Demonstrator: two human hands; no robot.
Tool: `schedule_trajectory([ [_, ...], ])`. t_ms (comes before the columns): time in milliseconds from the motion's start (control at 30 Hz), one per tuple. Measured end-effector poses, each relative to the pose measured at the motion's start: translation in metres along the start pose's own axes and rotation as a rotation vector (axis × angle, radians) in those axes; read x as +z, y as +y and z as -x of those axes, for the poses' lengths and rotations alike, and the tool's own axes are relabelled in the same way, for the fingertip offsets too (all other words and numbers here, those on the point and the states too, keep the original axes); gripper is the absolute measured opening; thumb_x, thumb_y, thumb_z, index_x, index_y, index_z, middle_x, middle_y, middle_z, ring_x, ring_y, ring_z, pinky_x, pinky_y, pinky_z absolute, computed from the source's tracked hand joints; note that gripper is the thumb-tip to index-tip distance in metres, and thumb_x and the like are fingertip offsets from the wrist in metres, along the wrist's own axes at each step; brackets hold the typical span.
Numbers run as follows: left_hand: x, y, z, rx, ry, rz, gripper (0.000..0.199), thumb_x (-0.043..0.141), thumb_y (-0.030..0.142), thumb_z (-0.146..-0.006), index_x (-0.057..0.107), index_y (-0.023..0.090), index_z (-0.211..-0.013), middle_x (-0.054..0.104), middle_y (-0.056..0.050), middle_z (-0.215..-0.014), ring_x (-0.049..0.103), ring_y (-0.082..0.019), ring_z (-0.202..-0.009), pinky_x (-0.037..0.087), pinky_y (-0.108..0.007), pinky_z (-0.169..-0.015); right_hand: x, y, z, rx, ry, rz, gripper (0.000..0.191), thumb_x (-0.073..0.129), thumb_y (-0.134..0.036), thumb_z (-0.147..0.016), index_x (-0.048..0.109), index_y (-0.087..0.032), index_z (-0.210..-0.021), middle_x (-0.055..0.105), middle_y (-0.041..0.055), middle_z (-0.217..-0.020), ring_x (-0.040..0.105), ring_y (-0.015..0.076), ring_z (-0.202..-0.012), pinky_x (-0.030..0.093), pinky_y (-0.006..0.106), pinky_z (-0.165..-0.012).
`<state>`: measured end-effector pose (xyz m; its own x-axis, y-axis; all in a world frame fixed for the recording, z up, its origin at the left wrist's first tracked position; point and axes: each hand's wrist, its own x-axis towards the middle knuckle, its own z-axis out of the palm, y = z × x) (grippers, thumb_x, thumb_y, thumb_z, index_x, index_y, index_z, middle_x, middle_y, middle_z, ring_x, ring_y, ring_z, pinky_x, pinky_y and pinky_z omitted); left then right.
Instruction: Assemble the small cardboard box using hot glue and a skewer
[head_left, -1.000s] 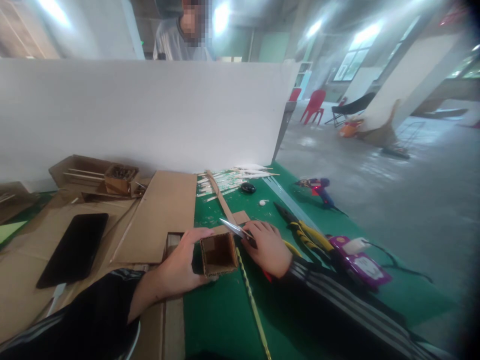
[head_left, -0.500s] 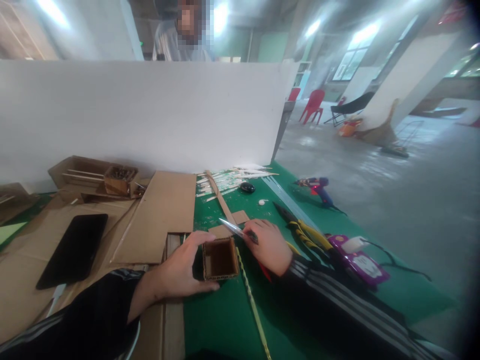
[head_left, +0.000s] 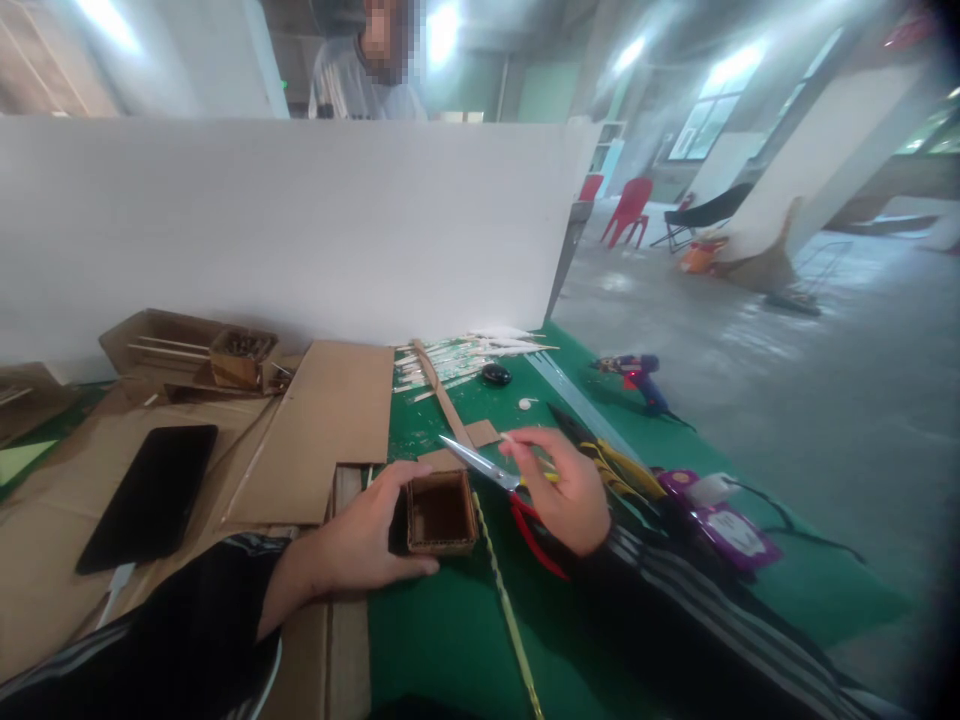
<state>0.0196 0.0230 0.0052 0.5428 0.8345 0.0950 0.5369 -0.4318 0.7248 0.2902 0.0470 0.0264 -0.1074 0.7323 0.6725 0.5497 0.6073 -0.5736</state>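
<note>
My left hand (head_left: 367, 535) is closed around the left side of a small open-topped cardboard box (head_left: 441, 548), thumb at the near edge and fingers at the far edge. My right hand (head_left: 566, 490) is pinched, with a small pale piece (head_left: 505, 437) showing at the fingertips; its kind is too small to tell. Beneath that hand lie scissors (head_left: 480, 463) with red handles, blades pointing toward the far left, the handles partly covered. A twisted yellowish stick (head_left: 504, 600) lies just right of the box. Flat cardboard scraps (head_left: 481, 432) are behind it.
Pliers (head_left: 611, 470) and a purple pack (head_left: 724, 525) lie right of my right hand. Farther back are a glue gun (head_left: 637, 380), white-tipped sticks (head_left: 465, 360) and a black oval object (head_left: 496, 374). A phone (head_left: 150, 495) rests on cardboard at left. A white partition (head_left: 300, 220) stands behind; a person is beyond it.
My right hand has lifted off the scissors and turned, exposing their red handle; a small pale piece now shows at its fingertips. My left hand and the box have barely moved.
</note>
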Motion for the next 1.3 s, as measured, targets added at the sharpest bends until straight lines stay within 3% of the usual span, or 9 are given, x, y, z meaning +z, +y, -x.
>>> schedule_trajectory([
  [133,0.000,0.004,0.001,-0.032,0.001,-0.005,0.087,0.082,0.033,-0.073,0.030,0.025,-0.143,0.047,-0.011,-0.144,0.050,-0.034,-0.132,0.041,-0.049,-0.113,-0.008,-0.005,0.000,-0.042,0.322,-0.115,0.011,0.052,-0.019,-0.097,0.060,-0.022,-0.103,0.072,0.0038,-0.086,0.070,0.0205,-0.080,0.054,0.035,-0.076],
  [233,0.000,0.004,0.001,-0.034,0.002,-0.005,0.087,0.081,0.034,-0.073,0.031,0.025,-0.143,0.047,-0.011,-0.144,0.050,-0.034,-0.133,0.040,-0.048,-0.114,-0.010,-0.005,-0.001,-0.028,0.413,-0.145,0.011,0.048,-0.020,-0.099,0.056,-0.023,-0.106,0.070,0.0035,-0.084,0.068,0.0216,-0.080,0.054,0.039,-0.079],
  [400,0.001,0.002,-0.001,-0.029,-0.012,-0.007,0.088,0.082,0.036,-0.073,0.030,0.026,-0.143,0.046,-0.013,-0.143,0.050,-0.033,-0.132,0.040,-0.051,-0.113,-0.005,-0.001,-0.004,0.011,0.309,-0.228,0.008,0.049,-0.022,-0.099,0.053,-0.021,-0.106,0.068,0.0042,-0.085,0.067,0.0194,-0.080,0.054,0.035,-0.074],
  [500,0.001,0.002,-0.002,-0.024,-0.022,-0.008,0.089,0.082,0.036,-0.073,0.028,0.026,-0.143,0.045,-0.013,-0.144,0.049,-0.033,-0.133,0.038,-0.052,-0.114,-0.005,0.002,-0.005,0.027,0.268,-0.240,0.012,0.049,-0.022,-0.099,0.051,-0.021,-0.111,0.066,0.0044,-0.088,0.067,0.0181,-0.083,0.054,0.035,-0.079],
  [667,-0.001,0.002,-0.001,-0.037,-0.037,-0.012,0.087,0.082,0.037,-0.074,0.028,0.027,-0.143,0.045,-0.013,-0.144,0.049,-0.033,-0.133,0.039,-0.053,-0.113,-0.007,0.009,-0.005,0.096,0.220,-0.117,0.017,0.051,-0.026,-0.099,0.058,-0.020,-0.113,0.067,0.0067,-0.094,0.066,0.0199,-0.091,0.053,0.036,-0.085],
  [800,-0.001,0.001,-0.002,-0.022,-0.034,-0.017,0.088,0.082,0.037,-0.074,0.027,0.027,-0.143,0.044,-0.013,-0.144,0.048,-0.032,-0.133,0.038,-0.053,-0.114,-0.006,0.014,-0.004,0.164,0.202,-0.166,0.014,0.057,-0.030,-0.096,0.061,-0.021,-0.106,0.067,0.0070,-0.099,0.066,0.0206,-0.089,0.053,0.037,-0.083],
  [1000,-0.001,0.002,-0.001,-0.040,-0.028,-0.010,0.089,0.082,0.038,-0.073,0.028,0.028,-0.144,0.045,-0.012,-0.144,0.049,-0.033,-0.132,0.040,-0.052,-0.113,-0.006,0.015,-0.007,0.195,0.180,-0.124,0.011,0.063,-0.033,-0.092,0.061,-0.021,-0.093,0.064,0.0034,-0.088,0.063,0.0188,-0.082,0.051,0.033,-0.078],
  [1300,0.000,0.003,-0.002,-0.040,-0.039,-0.007,0.088,0.082,0.037,-0.074,0.029,0.026,-0.144,0.045,-0.013,-0.144,0.048,-0.033,-0.134,0.038,-0.051,-0.114,-0.006,0.016,-0.008,0.228,0.103,-0.022,0.017,0.058,-0.037,-0.094,0.061,-0.020,-0.093,0.068,0.0041,-0.088,0.065,0.0191,-0.079,0.051,0.032,-0.076],
])
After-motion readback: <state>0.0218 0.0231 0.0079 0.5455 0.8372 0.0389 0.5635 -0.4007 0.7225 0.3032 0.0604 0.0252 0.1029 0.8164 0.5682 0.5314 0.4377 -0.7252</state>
